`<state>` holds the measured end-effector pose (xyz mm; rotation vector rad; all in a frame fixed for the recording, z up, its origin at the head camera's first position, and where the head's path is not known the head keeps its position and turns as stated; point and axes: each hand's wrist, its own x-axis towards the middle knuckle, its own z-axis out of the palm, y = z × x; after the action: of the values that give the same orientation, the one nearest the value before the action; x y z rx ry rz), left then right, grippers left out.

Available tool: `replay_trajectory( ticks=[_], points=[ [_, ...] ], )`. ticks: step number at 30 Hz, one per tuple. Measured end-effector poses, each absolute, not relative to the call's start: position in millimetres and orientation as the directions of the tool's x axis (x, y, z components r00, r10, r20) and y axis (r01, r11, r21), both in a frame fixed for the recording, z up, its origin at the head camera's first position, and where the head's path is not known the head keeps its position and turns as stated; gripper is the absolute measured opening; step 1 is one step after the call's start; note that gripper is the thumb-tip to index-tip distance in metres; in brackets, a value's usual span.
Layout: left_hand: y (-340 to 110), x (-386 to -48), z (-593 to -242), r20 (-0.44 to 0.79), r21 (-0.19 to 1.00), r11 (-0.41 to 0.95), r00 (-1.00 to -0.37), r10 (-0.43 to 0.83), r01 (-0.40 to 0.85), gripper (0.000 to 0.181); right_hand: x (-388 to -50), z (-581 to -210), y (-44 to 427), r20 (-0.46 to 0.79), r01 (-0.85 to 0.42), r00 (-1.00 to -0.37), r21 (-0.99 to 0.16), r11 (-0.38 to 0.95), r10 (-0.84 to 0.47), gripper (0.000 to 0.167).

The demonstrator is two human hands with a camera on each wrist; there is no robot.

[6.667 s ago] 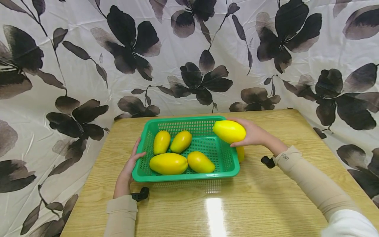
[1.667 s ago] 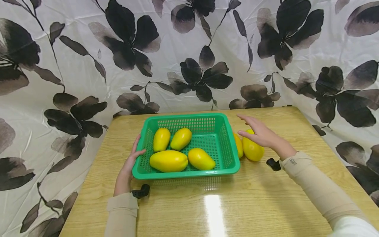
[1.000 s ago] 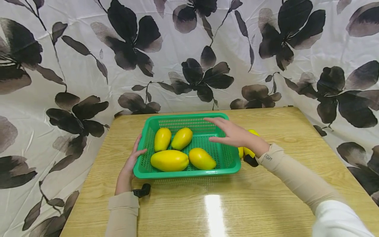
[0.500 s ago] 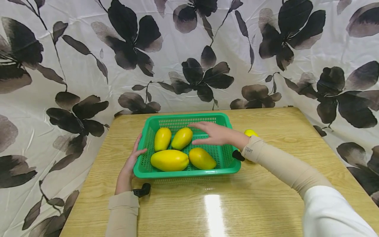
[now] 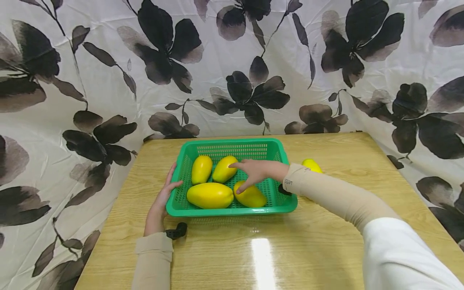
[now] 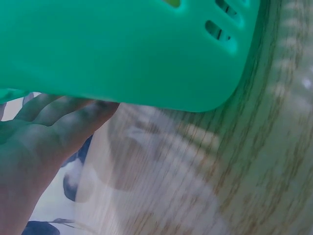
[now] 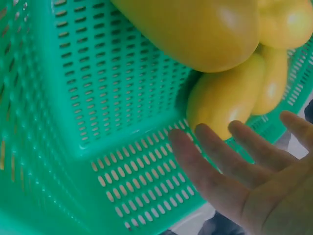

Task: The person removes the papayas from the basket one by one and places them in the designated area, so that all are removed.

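Note:
A green plastic basket (image 5: 232, 212) on the table holds several yellow mangoes. My left hand (image 5: 161, 198) holds its left end, thumb over the rim and fingers along the outside; in the left wrist view the fingers (image 6: 73, 120) lie against the green wall. Inside the basket, my right hand (image 5: 256, 172) hovers with spread fingers. Its fingertips are by the back mango (image 5: 223, 169) and its thumb is over the front right mango (image 5: 253, 197); contact is unclear. In the right wrist view a gap shows between the fingers and the nearest mango (image 7: 220, 98).
Another mango (image 5: 311, 164) lies on the table (image 5: 217, 253) right of the basket, partly hidden by my right sleeve. A large mango (image 5: 210, 196) and a smaller mango (image 5: 201, 170) fill the basket's left side. A floral cloth (image 5: 217, 60) hangs behind the table.
My right hand first held a mango at the basket's right rim and let it go on the table outside. Since then it has moved left, empty, over the mangoes inside. My left hand stayed put.

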<state>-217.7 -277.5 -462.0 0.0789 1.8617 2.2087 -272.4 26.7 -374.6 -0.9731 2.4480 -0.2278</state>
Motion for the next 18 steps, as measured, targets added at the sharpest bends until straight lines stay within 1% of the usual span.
replay_trajectory(
  ticks=[6, 7, 9, 14, 16, 18],
  points=[
    [-277, -219, -462, -0.121, 0.980, -0.134, -0.971, 0.208, -0.150, 0.068, -272, -377, 22, -0.419, -0.579, -0.632, -0.305, 0.756, -0.652, 0.089],
    [-276, -219, -462, -0.122, 0.981, -0.128, -0.972, 0.199, -0.149, 0.068, -271, -378, 22, -0.427, -0.579, -0.629, -0.301, 0.758, -0.650, 0.089],
    [-276, -221, -463, -0.107, 0.974, -0.174, -0.974, 0.201, -0.143, 0.069, -270, -380, 21, -0.450, -0.585, -0.620, -0.280, 0.761, -0.643, 0.089],
    [-275, -222, -464, -0.117, 0.973, -0.174, -0.974, 0.196, -0.152, 0.069, -265, -385, 19, -0.480, -0.609, -0.598, -0.250, 0.753, -0.642, 0.090],
    [-277, -220, -463, -0.139, 0.980, -0.118, -0.973, 0.183, -0.162, 0.068, -264, -386, 18, -0.478, -0.604, -0.601, -0.252, 0.756, -0.640, 0.089],
    [-278, -220, -463, -0.136, 0.980, -0.121, -0.973, 0.185, -0.159, 0.068, -264, -387, 16, -0.480, -0.596, -0.607, -0.250, 0.763, -0.633, 0.090]
  ],
)
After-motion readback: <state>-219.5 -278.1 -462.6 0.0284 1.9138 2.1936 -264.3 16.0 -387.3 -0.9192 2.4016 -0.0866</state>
